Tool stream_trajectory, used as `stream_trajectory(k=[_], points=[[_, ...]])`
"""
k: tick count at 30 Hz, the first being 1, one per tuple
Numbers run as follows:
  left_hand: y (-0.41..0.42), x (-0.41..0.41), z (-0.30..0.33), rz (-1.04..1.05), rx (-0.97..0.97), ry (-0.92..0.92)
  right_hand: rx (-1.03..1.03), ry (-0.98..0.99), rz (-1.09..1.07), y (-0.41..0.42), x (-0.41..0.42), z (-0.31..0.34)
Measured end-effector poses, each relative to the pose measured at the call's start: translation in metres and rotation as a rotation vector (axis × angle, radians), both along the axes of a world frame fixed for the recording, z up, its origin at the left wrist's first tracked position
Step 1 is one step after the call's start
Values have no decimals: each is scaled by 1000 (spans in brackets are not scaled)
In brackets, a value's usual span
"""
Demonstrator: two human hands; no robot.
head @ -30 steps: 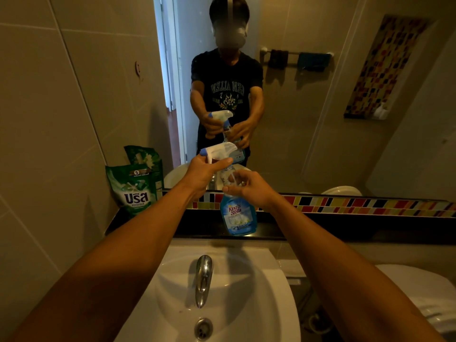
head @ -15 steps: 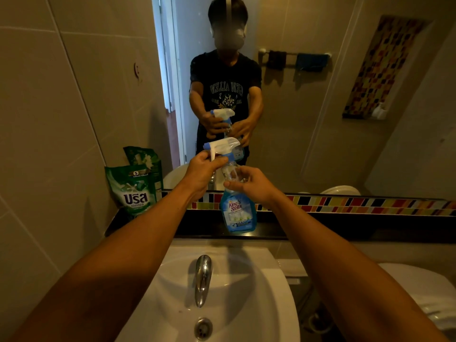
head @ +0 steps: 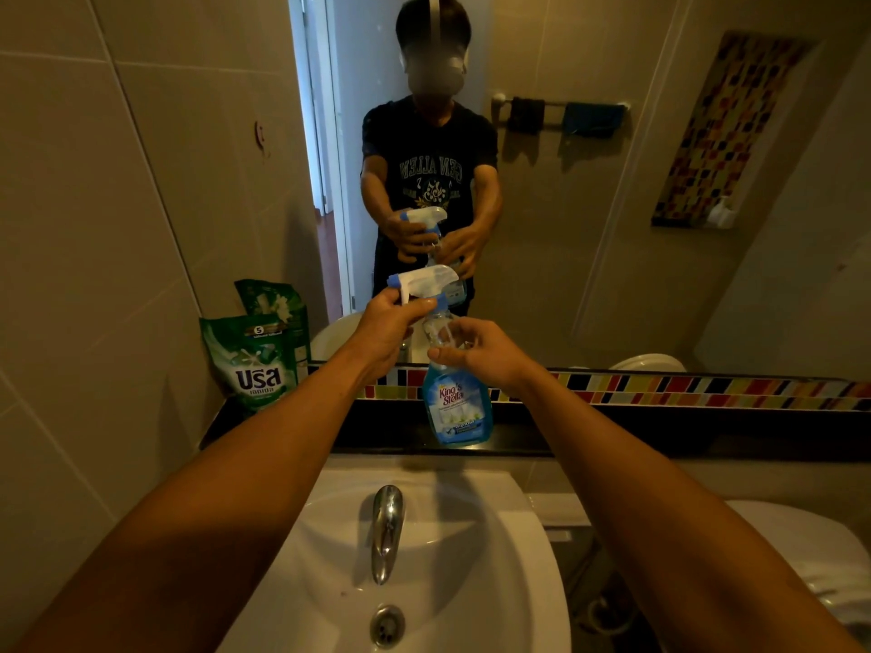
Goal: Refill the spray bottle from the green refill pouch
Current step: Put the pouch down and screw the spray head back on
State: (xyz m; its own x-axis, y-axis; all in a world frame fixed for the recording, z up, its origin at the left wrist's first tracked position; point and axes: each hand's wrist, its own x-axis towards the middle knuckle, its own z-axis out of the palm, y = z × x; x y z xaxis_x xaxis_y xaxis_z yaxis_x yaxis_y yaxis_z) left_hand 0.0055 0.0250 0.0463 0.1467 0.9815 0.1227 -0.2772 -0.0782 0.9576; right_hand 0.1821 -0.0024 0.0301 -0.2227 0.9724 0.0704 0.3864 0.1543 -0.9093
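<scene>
Spray bottle (head: 456, 407) label: "King's Stella". Green refill pouch (head: 254, 365): "5". Shirt (head: 430, 153), mirrored: "GEN ALLEN".

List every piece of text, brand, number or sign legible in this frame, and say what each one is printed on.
"King's Stella": label of the spray bottle.
"5": round badge on the green refill pouch.
Large white brand lettering on the pouch: stylised script, not read with certainty.
"GEN ALLEN", mirrored: shirt in the mirror reflection.
Small print on the bottle label and the pouch: too small to read.
</scene>
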Motion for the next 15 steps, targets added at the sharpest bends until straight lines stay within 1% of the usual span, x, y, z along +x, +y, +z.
stream_trajectory(k=[2,5,8,11,15], points=[[-2,0,1,-13,-7,-20,9,-8,13,-1,0,-1],[-1,3,-1,25,31,24,-2,-4,21,0,-3,-2],[0,1,-4,52,33,23,-14,4,12,2,-3,-3],[1,-3,-3,29,37,32,-9,17,10,4,-1,-4],[-1,-4,-3,0,-7,-6,-13,-3,27,5,-2,-4]])
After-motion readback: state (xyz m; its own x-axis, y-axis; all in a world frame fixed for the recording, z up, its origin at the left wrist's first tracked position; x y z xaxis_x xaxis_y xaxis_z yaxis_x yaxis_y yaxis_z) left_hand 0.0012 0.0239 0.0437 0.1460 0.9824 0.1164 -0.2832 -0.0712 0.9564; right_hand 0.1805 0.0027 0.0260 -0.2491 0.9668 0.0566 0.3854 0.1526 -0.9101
